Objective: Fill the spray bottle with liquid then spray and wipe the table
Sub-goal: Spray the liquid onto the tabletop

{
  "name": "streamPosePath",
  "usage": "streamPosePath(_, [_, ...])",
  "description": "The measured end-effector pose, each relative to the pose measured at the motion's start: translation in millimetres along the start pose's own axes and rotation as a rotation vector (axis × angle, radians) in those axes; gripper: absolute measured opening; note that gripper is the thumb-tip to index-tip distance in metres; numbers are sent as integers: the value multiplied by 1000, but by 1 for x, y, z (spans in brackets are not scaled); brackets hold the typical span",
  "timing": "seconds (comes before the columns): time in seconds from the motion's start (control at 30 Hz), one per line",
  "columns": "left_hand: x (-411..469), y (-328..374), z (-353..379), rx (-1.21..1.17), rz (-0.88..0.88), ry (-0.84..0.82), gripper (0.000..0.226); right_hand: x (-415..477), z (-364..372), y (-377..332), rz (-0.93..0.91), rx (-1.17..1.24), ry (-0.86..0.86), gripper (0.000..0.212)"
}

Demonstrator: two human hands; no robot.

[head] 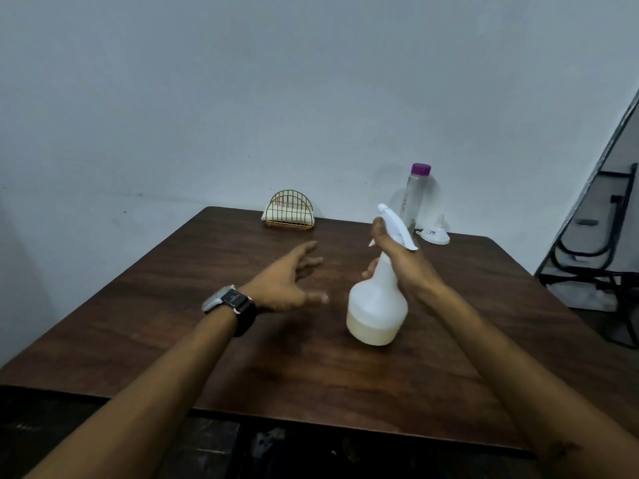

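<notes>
My right hand grips the neck of a white spray bottle and holds it tilted above the dark wooden table. The bottle's lower part holds pale yellowish liquid, and its white trigger head points up and to the left. My left hand hovers over the table to the left of the bottle, fingers spread, holding nothing. A watch sits on that wrist. At the back stands a gold wire holder with white napkins in it.
A clear bottle with a purple cap stands at the back right of the table, with a white funnel lying beside it. A folded black metal frame leans at the far right. A plain wall lies behind the table.
</notes>
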State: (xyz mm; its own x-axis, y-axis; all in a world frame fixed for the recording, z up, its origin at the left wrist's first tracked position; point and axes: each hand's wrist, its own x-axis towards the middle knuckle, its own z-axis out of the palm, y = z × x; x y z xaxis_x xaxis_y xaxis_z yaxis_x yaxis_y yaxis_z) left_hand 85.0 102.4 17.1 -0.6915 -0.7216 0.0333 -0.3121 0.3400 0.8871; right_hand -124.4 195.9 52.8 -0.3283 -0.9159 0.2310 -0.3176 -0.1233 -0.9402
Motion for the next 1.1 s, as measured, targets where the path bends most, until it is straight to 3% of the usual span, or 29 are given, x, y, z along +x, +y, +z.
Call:
streamPosePath(0.13, [0, -10, -19, -24, 26, 408, 65, 8, -28, -5, 83, 209, 46, 31])
streamPosePath(0.33, [3, -13, -26, 103, -45, 572, 47, 10, -63, -19, 458, -60, -81, 39])
streamPosePath(0.47, [6, -15, -23, 101, -121, 573, 42, 6, -71, -16, 576, -233, -171, 34])
streamPosePath(0.7, [6, -13, -17, 269, -65, 520, 32, -2, -57, -11, 597, -333, -187, 22])
streamPosePath(0.8, [5, -13, -14, 260, -98, 566, 30, -6, -48, -9, 611, -345, -189, 21])
streamPosePath(0.9, [4, -13, -14, 235, -133, 603, 30, -8, -45, -3, 635, -270, -186, 36])
streamPosePath(1.0, [3, -13, -18, 216, -150, 636, 30, -12, -44, -4, 661, -293, -217, 14])
streamPosePath(1.1, [2, -14, -20, 212, -152, 638, 31, -12, -46, -8, 643, -340, -232, 28])
